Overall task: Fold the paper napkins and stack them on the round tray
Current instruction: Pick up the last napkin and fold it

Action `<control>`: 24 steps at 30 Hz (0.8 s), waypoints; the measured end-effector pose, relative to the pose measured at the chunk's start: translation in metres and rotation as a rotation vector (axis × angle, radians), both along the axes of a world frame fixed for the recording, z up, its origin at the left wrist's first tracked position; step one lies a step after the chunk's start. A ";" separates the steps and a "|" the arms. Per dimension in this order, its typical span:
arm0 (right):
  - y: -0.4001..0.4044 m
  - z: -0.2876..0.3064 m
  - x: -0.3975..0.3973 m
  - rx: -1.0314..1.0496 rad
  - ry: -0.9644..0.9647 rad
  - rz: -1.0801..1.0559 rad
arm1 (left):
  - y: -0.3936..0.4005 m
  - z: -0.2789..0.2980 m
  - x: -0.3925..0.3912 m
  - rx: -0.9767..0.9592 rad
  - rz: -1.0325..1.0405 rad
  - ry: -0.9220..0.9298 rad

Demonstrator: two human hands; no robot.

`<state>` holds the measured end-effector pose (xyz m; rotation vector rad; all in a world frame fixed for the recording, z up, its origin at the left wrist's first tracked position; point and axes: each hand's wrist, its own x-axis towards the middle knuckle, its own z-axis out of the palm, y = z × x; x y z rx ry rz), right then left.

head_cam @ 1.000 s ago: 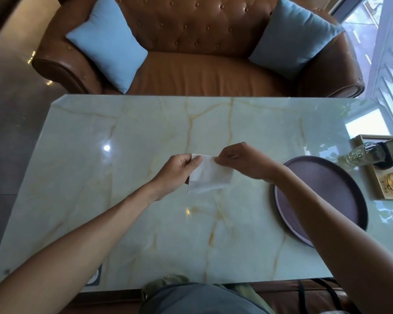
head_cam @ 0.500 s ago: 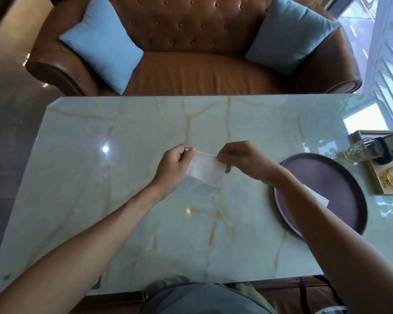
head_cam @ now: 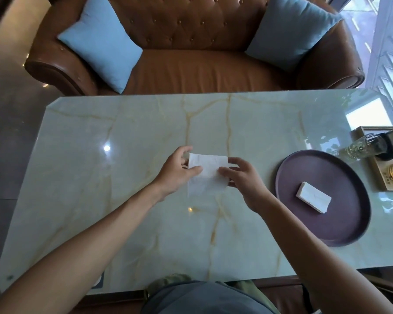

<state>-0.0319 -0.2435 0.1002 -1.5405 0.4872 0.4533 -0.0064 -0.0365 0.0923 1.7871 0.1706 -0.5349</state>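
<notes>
Here the left hand and the right hand each pinch one side of a single white paper napkin, thumb in front and fingers behind, so both are clamped on the sheet. It hangs between them, apparently just above the marble counter, though whether its lower edge brushes the stone cannot be told. Holding it at opposite sides probably keeps the thin paper taut and square, so the edges can be lined up for a clean crease; a faint horizontal line across it suggests it is being folded in half.

To the right of the right hand, well apart from it, sits the round tray, one of them, dark purple. On it lies a stack of folded napkins, a neat white rectangle; several layers show at its edge, but the exact number is too fine to count. The tray's spot within easy reach of the right hand likely saves a stretch when each finished napkin goes down.

Beyond the tray stand a bottle and a wooden box. One napkin is in hand, and no loose ones are visible elsewhere.
</notes>
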 end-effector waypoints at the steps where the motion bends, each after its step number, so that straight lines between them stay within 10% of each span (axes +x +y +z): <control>1: -0.001 -0.002 -0.002 -0.040 -0.005 -0.027 | 0.000 -0.002 -0.002 0.016 -0.014 0.005; 24: -0.049 -0.001 -0.021 -0.297 -0.135 0.153 | -0.039 -0.016 -0.006 0.233 -0.292 -0.242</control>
